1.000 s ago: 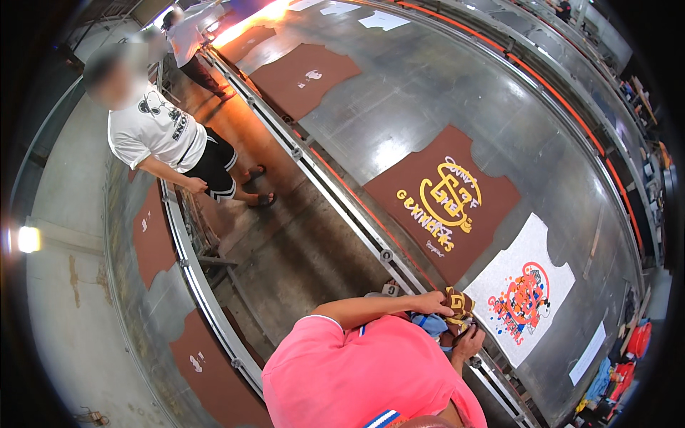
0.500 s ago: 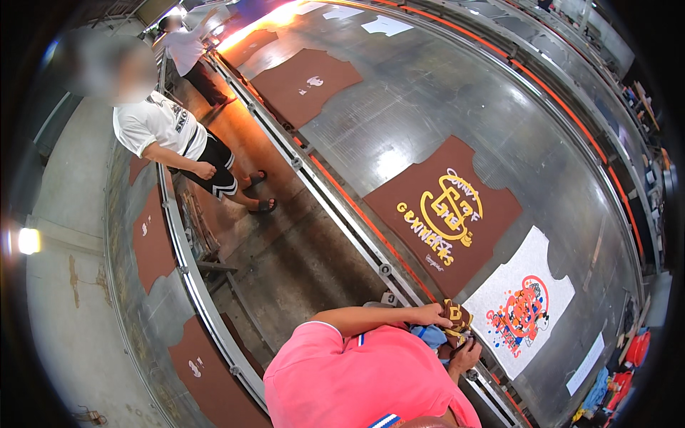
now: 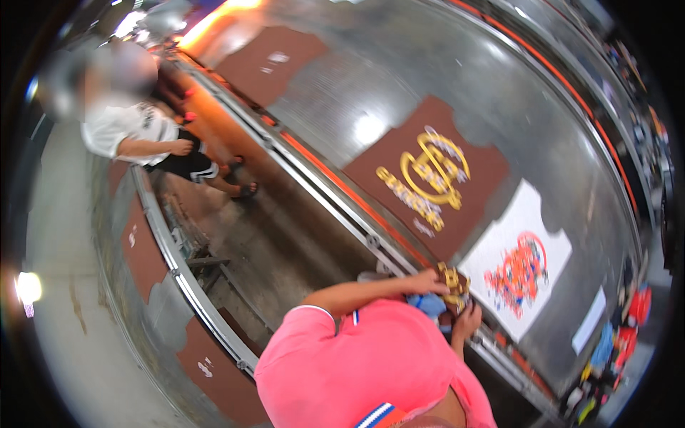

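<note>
My left hand (image 3: 430,280) is closed on a brown fabric bundle with yellow print (image 3: 453,284), at the near edge of the long metal table (image 3: 531,121). My right hand (image 3: 468,319) grips the bundle from lower right, fingers curled. A light blue cloth (image 3: 427,305) is bunched beside and below the bundle. Just beyond my hands lie a brown shirt panel with yellow lettering (image 3: 389,153) and, to its right, a white panel with a red and blue print (image 3: 485,257). The picture is smeared by motion, so finger detail is soft.
A person in a white shirt (image 3: 135,132) stands in the left aisle (image 3: 271,242), with another partly hidden behind. A second table (image 3: 150,321) with brown panels runs along the left. Metal rails (image 3: 321,185) edge the main table. Colourful items (image 3: 621,349) are piled at right.
My view has shifted, so the tables and panels sit higher and slightly left in the picture, now blurred. Both my hands stay on the brown bundle.
</note>
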Tool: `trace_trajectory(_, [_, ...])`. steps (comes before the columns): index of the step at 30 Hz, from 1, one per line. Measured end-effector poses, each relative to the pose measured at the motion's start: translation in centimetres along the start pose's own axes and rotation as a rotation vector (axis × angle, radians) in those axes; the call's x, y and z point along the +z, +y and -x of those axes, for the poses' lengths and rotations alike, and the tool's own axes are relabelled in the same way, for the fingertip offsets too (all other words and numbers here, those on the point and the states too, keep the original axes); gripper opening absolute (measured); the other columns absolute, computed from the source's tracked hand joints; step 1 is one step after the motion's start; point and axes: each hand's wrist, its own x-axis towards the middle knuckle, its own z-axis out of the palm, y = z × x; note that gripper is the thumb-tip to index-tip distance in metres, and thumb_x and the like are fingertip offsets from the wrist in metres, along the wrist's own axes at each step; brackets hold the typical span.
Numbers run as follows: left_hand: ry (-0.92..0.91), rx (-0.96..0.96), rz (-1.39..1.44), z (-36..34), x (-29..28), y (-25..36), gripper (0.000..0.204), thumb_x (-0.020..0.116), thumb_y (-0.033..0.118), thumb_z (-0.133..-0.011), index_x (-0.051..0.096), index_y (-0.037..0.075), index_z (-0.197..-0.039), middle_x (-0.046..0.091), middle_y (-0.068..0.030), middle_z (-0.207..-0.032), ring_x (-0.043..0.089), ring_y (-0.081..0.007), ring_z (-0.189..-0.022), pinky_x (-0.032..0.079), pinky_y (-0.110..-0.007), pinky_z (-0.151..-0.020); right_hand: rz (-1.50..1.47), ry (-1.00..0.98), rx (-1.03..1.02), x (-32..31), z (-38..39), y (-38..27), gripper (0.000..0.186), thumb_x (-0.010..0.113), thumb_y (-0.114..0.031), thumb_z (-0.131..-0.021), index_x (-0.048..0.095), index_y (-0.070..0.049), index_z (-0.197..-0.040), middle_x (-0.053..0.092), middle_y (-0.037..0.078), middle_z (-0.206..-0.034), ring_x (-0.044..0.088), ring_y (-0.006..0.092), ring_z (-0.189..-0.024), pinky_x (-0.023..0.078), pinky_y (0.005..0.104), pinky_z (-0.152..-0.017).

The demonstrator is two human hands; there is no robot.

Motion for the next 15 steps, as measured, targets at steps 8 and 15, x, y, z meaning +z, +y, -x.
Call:
trace_trajectory(8, [0.001, -0.282, 0.169, 0.6, 0.1, 3.6, 0.027, 0.067, 0.015, -0.092, 0.067, 0.000, -0.113, 0.069, -0.0015, -0.102, 0.060, -0.0088, -0.090, 0.049, -0.027, -0.083, 0.017, 0.061, 0.046, -1.2, -0.3, -2.2, 0.027, 0.058, -0.028, -0.095, 0.066, -0.004, -0.106, 0.067, 0.018, -0.097, 0.063, 0.0369, -0.091, 0.048, 0.0421, -0.077])
trace_trajectory(15, [0.011, -0.313, 0.115, 0.6, -0.1, 3.1, 0.028, 0.068, 0.020, -0.092, 0.067, -0.001, -0.111, 0.069, -0.0022, -0.096, 0.059, -0.0083, -0.083, 0.047, -0.025, -0.075, -0.037, 0.130, 0.026, -0.7, 0.0, -2.1, 0.023, 0.060, -0.026, -0.094, 0.063, -0.003, -0.091, 0.062, 0.017, -0.082, 0.061, 0.0356, -0.076, 0.045, 0.0420, -0.067])
